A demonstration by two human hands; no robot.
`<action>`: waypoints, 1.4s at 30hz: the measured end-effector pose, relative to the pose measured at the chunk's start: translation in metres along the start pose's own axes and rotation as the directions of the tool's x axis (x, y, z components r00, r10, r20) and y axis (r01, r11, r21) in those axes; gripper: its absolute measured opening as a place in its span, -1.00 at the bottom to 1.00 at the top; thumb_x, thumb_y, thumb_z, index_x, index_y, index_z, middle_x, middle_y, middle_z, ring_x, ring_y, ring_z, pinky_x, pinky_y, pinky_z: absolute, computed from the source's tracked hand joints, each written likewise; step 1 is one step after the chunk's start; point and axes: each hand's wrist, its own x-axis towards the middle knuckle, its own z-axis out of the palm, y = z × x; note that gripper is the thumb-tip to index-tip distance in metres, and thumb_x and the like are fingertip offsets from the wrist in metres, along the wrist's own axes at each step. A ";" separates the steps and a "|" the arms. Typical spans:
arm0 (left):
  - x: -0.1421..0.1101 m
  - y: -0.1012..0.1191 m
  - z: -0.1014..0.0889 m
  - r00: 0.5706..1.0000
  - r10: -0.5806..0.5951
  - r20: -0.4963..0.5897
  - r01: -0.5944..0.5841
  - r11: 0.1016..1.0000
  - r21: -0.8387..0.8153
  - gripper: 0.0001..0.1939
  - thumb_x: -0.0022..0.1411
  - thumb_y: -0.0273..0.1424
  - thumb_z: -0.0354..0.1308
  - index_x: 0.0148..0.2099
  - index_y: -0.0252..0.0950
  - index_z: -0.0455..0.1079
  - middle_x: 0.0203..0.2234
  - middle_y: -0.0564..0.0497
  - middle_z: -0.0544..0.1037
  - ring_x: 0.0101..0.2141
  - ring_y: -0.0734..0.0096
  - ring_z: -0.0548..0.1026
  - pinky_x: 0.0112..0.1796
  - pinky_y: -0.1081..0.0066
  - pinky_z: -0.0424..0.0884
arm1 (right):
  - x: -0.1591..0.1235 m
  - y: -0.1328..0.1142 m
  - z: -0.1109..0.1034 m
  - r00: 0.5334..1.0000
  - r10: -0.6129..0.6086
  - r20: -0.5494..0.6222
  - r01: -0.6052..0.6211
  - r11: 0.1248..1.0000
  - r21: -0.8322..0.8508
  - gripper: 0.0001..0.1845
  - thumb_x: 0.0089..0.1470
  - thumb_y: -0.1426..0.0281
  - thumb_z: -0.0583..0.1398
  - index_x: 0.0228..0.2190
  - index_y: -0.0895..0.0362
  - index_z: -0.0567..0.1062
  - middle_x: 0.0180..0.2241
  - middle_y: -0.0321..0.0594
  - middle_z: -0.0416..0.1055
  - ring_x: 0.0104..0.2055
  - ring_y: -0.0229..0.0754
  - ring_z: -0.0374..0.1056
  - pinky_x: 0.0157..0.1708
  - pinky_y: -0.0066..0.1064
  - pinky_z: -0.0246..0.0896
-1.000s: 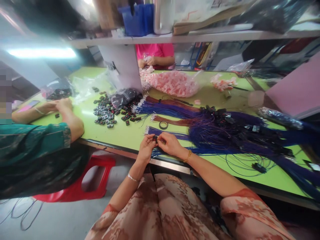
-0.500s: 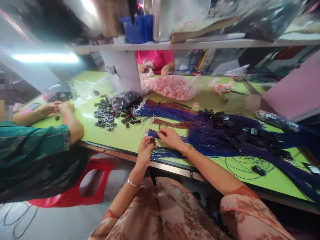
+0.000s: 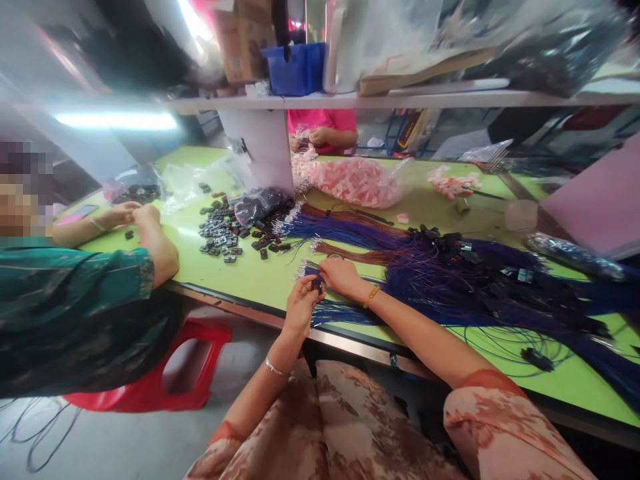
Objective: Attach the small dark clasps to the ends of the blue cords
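Note:
Between the fingertips of my left hand point(image 3: 300, 307) is a small black connector housing point(image 3: 317, 285) with a red mark, held above the table's front edge. My right hand point(image 3: 343, 277) is closed in a pinch right beside the housing; whatever its fingertips grip is too small to make out. Under and around both hands lie blue wires point(image 3: 345, 313) with pale metal tips pointing left. A bundle of brown wires point(image 3: 350, 251) runs just behind my right hand. To the left is a loose pile of black housings point(image 3: 220, 230).
A co-worker's hands point(image 3: 135, 217) rest at the left of the green table point(image 3: 240, 283). Another person in pink sits opposite, behind a bag of pink parts point(image 3: 355, 180). A shelf point(image 3: 400, 100) spans above. A red stool point(image 3: 210, 373) stands at lower left.
My right hand has moved closer to the black connector housing in my left hand. The whole view has shifted slightly, so things appear further right.

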 end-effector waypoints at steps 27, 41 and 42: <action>0.007 -0.001 -0.004 1.000 -0.026 0.016 0.028 0.991 -0.135 -0.71 0.01 -0.42 0.30 -0.19 -0.27 0.34 -0.28 0.04 0.46 -0.30 0.51 0.43 -0.27 0.47 0.34 | -0.021 -0.005 -0.010 0.982 0.077 -0.170 0.095 0.582 0.808 -0.86 -0.08 0.37 0.15 -0.53 0.20 0.44 -0.65 -0.40 0.24 -0.60 -0.38 0.09 -0.58 -0.54 -0.02; 0.009 -0.001 -0.007 0.998 -0.058 0.021 0.061 0.984 -0.168 -0.70 0.01 -0.45 0.30 -0.17 -0.29 0.36 -0.34 0.03 0.49 -0.31 0.50 0.46 -0.21 0.42 0.37 | -0.037 0.001 0.004 0.982 0.088 -0.168 0.041 0.768 0.639 -0.79 -0.02 0.33 0.13 -0.55 0.18 0.46 -0.68 -0.43 0.18 -0.61 -0.39 0.00 -0.58 -0.52 -0.17; 0.009 0.000 -0.007 0.998 -0.059 0.023 0.062 0.984 -0.167 -0.70 0.02 -0.45 0.30 -0.17 -0.29 0.36 -0.34 0.03 0.49 -0.31 0.50 0.46 -0.21 0.42 0.37 | -0.037 0.001 0.005 0.983 0.089 -0.163 0.037 0.768 0.639 -0.79 -0.02 0.33 0.13 -0.56 0.18 0.45 -0.68 -0.43 0.18 -0.61 -0.39 0.00 -0.58 -0.52 -0.17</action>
